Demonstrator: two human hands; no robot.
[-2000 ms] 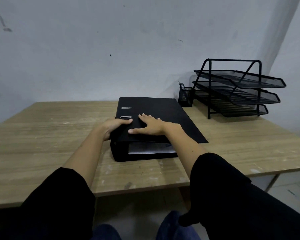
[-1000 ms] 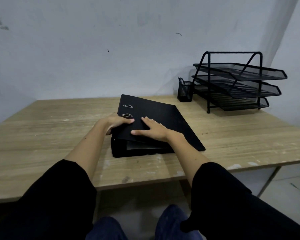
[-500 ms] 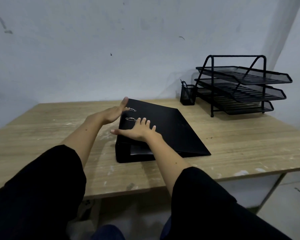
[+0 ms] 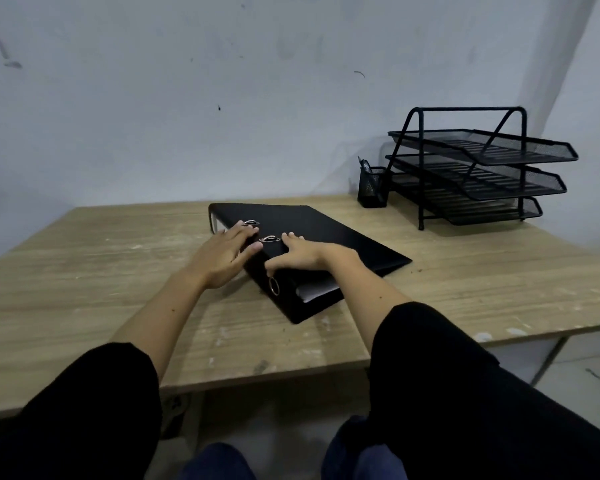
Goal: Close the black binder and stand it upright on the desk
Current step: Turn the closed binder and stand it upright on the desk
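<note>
The black binder (image 4: 329, 233) lies flat and closed on the wooden desk (image 4: 84, 271), turned at an angle, its spine facing front-left. A metal finger ring (image 4: 273, 285) shows on the spine, and white paper edges (image 4: 317, 289) show at the near end. My left hand (image 4: 219, 258) cups the spine edge, fingers reaching over the cover by the two metal slots. My right hand (image 4: 298, 254) lies spread on the cover, its thumb down on the spine above the ring.
A black three-tier mesh letter tray (image 4: 478, 168) stands at the back right of the desk, with a black mesh pen cup (image 4: 371, 187) beside it against the wall. The desk's front edge runs just before my knees.
The binder has swung round so its spine now faces front-left. My left hand, lifted off half a second ago, has come down onto the spine edge. My right hand stayed on the cover.
</note>
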